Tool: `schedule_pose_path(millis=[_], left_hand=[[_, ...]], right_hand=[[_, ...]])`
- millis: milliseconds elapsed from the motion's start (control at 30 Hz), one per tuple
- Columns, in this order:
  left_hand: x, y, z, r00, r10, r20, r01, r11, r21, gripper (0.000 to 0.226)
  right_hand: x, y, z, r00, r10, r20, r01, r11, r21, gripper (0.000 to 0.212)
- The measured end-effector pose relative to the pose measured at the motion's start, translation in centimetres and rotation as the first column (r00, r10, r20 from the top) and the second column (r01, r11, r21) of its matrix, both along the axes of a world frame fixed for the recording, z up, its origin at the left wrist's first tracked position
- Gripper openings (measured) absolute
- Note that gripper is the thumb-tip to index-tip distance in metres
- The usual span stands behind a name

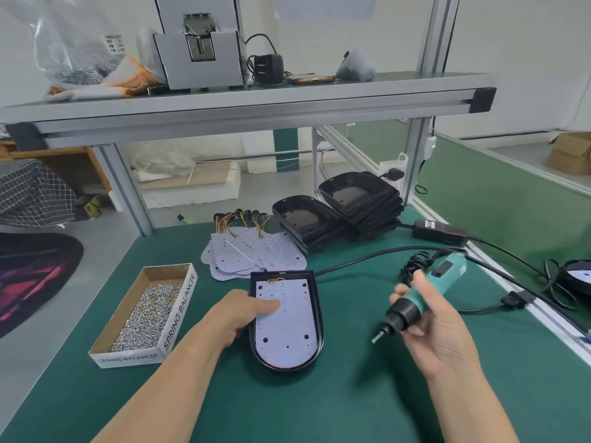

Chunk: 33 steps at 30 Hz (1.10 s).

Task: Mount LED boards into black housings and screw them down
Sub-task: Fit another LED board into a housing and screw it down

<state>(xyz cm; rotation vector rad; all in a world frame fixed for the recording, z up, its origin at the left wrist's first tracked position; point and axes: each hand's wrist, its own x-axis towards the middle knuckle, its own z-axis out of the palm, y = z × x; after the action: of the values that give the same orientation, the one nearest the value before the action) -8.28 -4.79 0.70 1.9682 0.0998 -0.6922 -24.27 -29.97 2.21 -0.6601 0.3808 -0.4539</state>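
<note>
Right now one LED board (284, 327) lies flat inside a black housing (320, 318) on the green table (351, 404), right under the left hand (238, 314). That hand holds the housing by its side. Its thumb presses down on the board and the other fingers curl by the wall. The right hand (438, 330) is up in the air, off to the side of the housing. It grips a green electric screwdriver (425, 292), with the tip pointing down toward the board. The tip is blurry, so I cannot tell if a screw is on it. I think the board is in place and the screwing step is about to start. The next move needs a screw from the box of screws (144, 314), just past the left hand, and the tip must go straight into a hole. More boards (246, 254) and stacked housings (339, 215) wait beyond both hands.
</note>
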Motion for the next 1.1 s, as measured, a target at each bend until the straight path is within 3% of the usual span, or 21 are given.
schedule_pose_path(millis=[200,367,567,667,733,833,900,967,1033,1100], left_hand=[[0.1,0.1,0.0,1.0,-0.027,0.002,0.027,0.999,0.018,0.031],[0.3,0.1,0.2,0.999,-0.054,-0.002,0.054,0.998,0.025,0.024],[0.5,-0.5,-0.2,0.99,0.103,0.095,-0.103,0.995,-0.005,0.02],[0.6,-0.5,0.2,0.995,0.076,0.072,-0.077,0.997,0.016,0.019],[0.4,-0.4,0.5,0.998,0.05,0.035,-0.052,0.998,0.045,0.024],[-0.1,-0.1,0.4,0.998,0.054,0.006,-0.055,0.997,0.055,0.033],[-0.4,0.1,0.3,0.999,0.043,-0.005,-0.043,0.998,0.048,0.033],[-0.4,0.3,0.5,1.0,0.012,0.003,-0.012,0.998,0.058,0.03],[-0.4,0.5,0.7,0.999,-0.006,0.035,0.003,0.996,0.092,0.037],[-0.3,0.7,1.2,0.995,0.008,0.103,-0.025,0.986,0.163,0.047]], right_hand=[[1.2,-0.1,0.0,0.985,0.032,0.168,-0.059,0.986,0.156,0.03],[2.2,0.9,-0.3,0.931,0.212,0.296,-0.249,0.964,0.092,0.018],[2.5,2.2,1.7,0.984,0.094,0.151,-0.117,0.982,0.15,0.039],[1.5,2.9,2.4,0.969,0.165,0.184,-0.194,0.969,0.152,0.055],[0.9,2.9,2.6,0.91,0.268,0.316,-0.329,0.931,0.156,0.052],[1.2,2.7,3.0,0.693,0.391,0.605,-0.585,0.796,0.155,0.042],[1.9,2.6,3.7,0.598,0.387,0.702,-0.678,0.712,0.185,0.039],[3.2,2.6,4.1,0.669,0.348,0.657,-0.625,0.742,0.242,0.03],[4.7,2.7,4.2,0.83,0.296,0.473,-0.464,0.837,0.29,0.024],[6.2,3.0,3.9,0.928,0.198,0.315,-0.302,0.895,0.329,0.026]])
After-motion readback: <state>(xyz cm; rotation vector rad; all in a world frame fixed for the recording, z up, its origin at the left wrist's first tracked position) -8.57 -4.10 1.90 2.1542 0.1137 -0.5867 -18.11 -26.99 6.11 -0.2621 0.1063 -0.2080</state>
